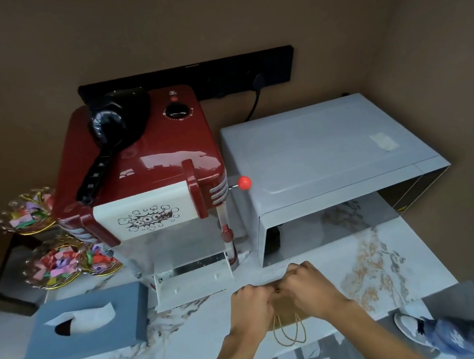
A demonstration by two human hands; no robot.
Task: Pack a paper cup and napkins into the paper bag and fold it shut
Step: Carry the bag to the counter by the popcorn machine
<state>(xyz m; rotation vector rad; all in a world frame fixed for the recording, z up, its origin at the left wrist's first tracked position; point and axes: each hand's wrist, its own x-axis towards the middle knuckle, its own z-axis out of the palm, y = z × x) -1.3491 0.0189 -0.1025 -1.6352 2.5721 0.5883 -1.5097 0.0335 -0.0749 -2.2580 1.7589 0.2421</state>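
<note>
The brown paper bag (286,311) stands on the marble counter near its front edge, mostly hidden by my hands. Its twine handles (289,333) hang down the near side. My left hand (251,305) and my right hand (307,286) meet over the bag's top, both with fingers closed on the upper edge. What is inside the bag is hidden. A grey tissue box (89,322) with a white napkin sticking out lies to the left. No paper cup shows.
A red popcorn machine (144,173) stands behind the bag with its white flap (192,287) down. A white microwave (332,160) is at the right. Glass dishes of coloured wrappers (57,263) sit at the left. A person's shoe and patterned trouser leg (466,327) show beyond the counter's front edge.
</note>
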